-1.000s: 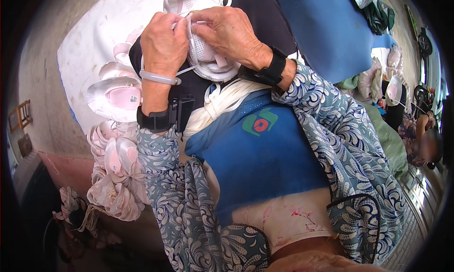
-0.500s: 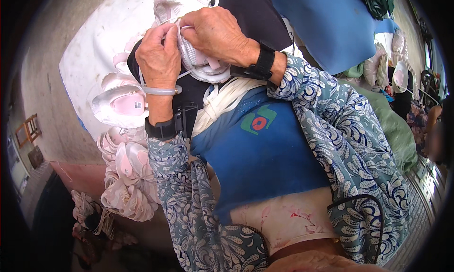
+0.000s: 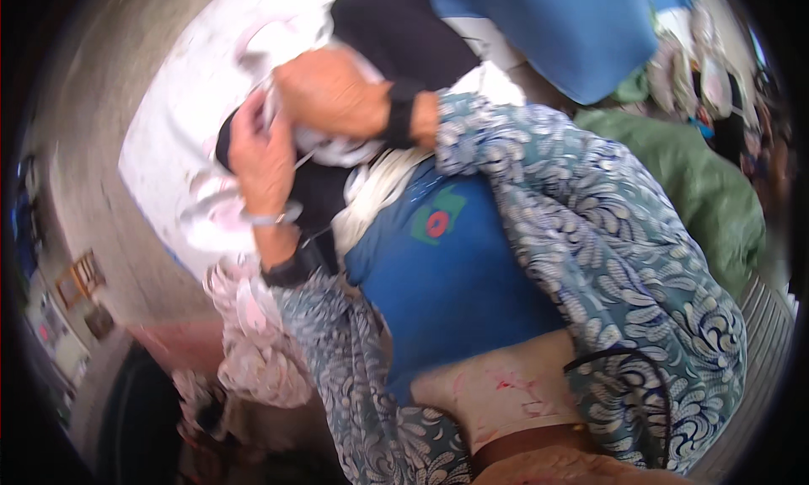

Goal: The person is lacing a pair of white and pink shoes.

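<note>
A white and pale pink shoe (image 3: 345, 154) lies under my hands above my dark-clothed lap, mostly covered and smeared by motion. My left hand (image 3: 263, 160) is at its left side, thumb and fingers closed around a white part of it. My right hand (image 3: 330, 93) reaches across from the right with its fingers curled over the shoe; the fingertips are blurred, so what they grip is hidden. A thin white lace runs beside my left wrist. Below the shoe, a bundle of white laces (image 3: 383, 190) rests against my blue apron (image 3: 455, 291).
A white sheet-like surface (image 3: 160, 139) extends on the left, with blurred pink and white shoes (image 3: 223, 211) on it. Stacked pale pink shoe parts (image 3: 261, 375) hang lower left. Blue cloth (image 3: 556, 38) lies far right, above a green sack (image 3: 674, 177). A wooden stool (image 3: 80, 278) stands far left.
My right hand has swung left and downward over the shoe, and my left hand has shifted slightly left and down. The whole view has turned and grown blurred.
</note>
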`<state>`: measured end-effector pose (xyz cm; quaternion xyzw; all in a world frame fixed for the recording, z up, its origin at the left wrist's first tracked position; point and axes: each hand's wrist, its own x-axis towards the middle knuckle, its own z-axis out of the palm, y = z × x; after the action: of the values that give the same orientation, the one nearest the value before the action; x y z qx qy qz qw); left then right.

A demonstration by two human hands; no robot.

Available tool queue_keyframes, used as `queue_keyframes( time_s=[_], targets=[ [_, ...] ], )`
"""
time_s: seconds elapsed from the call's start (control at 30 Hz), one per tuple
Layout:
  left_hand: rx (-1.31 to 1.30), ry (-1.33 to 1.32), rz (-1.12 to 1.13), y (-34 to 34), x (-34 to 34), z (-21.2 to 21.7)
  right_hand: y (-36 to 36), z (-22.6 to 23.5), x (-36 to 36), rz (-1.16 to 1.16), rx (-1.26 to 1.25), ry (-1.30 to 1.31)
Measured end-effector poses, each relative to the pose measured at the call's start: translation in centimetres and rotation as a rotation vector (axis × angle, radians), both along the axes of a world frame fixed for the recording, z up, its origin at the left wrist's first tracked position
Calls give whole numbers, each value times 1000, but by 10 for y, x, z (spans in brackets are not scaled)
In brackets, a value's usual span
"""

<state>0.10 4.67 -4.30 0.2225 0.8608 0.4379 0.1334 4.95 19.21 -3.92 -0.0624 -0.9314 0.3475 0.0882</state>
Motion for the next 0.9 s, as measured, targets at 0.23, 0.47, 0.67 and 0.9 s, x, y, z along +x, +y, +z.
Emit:
queue_keyframes(
  time_s=[0.23, 0.47, 0.67, 0.9],
  targets=[
    [-255, 83, -102, 0, -11, 21, -7, 7, 1, -3, -129, 151],
    [-128, -89, 34, 0, -7, 21, -2, 16, -8, -4, -139, 65],
    [19, 65, 171, 13, 6, 13, -4, 10, -15, 16, -188, 184],
    [-476, 303, -173, 5, 36, 11, 39, 24, -18, 203, -632, 198]
  ],
)
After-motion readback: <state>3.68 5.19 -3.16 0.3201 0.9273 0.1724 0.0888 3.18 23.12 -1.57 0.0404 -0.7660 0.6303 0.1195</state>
